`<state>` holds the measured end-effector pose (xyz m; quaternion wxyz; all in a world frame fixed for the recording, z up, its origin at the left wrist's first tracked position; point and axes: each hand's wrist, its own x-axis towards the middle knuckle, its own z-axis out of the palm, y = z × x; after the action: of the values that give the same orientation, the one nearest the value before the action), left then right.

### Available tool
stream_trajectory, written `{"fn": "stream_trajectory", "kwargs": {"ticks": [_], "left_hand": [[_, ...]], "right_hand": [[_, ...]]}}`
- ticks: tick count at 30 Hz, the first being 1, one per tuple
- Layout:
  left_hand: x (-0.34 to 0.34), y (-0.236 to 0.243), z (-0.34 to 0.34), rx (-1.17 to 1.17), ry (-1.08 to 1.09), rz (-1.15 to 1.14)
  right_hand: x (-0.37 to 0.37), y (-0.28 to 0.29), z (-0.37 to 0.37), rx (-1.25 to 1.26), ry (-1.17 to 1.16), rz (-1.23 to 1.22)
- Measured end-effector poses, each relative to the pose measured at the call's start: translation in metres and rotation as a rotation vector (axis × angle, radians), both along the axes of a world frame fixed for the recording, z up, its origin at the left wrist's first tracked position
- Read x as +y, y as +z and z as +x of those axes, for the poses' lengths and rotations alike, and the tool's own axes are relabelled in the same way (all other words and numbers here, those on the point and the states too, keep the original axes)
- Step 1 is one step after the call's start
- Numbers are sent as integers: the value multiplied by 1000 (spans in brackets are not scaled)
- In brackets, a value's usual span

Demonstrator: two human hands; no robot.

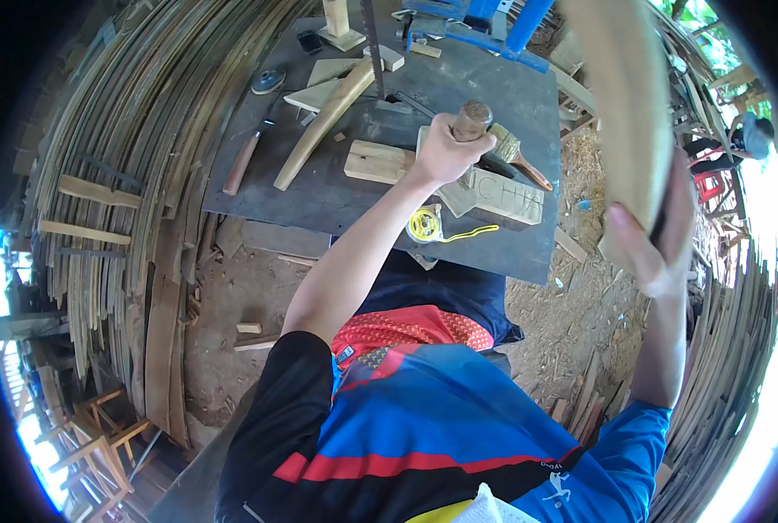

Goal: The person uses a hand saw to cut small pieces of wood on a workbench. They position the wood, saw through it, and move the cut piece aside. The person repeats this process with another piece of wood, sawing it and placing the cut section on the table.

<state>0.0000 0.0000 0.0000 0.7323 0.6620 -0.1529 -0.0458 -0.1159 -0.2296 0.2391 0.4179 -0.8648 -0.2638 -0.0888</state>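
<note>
My left hand is closed around the upright handle of a chisel, whose round wooden end sticks out above the fist; its blade is mostly hidden. Beneath it lies a long wooden block with marks cut into its right part. Raised at the right, my right hand grips a thick, long piece of wood, blurred by motion and cut off by the top edge. A brush with an orange-brown handle lies just right of the left hand. A yellow tape measure sits in front of the block.
The dark tabletop also bears a curved wooden piece, a wooden-handled tool, a saw blade and a round disc. A blue metal clamp-like frame stands at the back. Stacked planks line the left.
</note>
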Motion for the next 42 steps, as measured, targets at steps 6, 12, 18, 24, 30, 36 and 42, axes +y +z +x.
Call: {"fn": "stream_trajectory", "kwargs": {"ticks": [6,12,18,24,30,36,42], "left_hand": [[-19,26,-7,-111,150,-305],[-16,21,-11,-71,76,-242],[-14,27,-15,-84,140,-145],[-14,24,-15,-106,100,-221],[-15,21,-11,-87,101,-201],[-14,15,-4,-110,62,-236],[-6,25,-11,-90,-14,-392]], "right_hand": [[1,-7,9,11,33,-492],[7,-18,7,42,-28,-460],[16,-7,-3,56,-57,165],[18,-15,4,235,-105,-314],[29,-14,0,-47,-81,64],[19,-4,6,151,-85,-260],[17,24,8,-267,-101,-108]]}}
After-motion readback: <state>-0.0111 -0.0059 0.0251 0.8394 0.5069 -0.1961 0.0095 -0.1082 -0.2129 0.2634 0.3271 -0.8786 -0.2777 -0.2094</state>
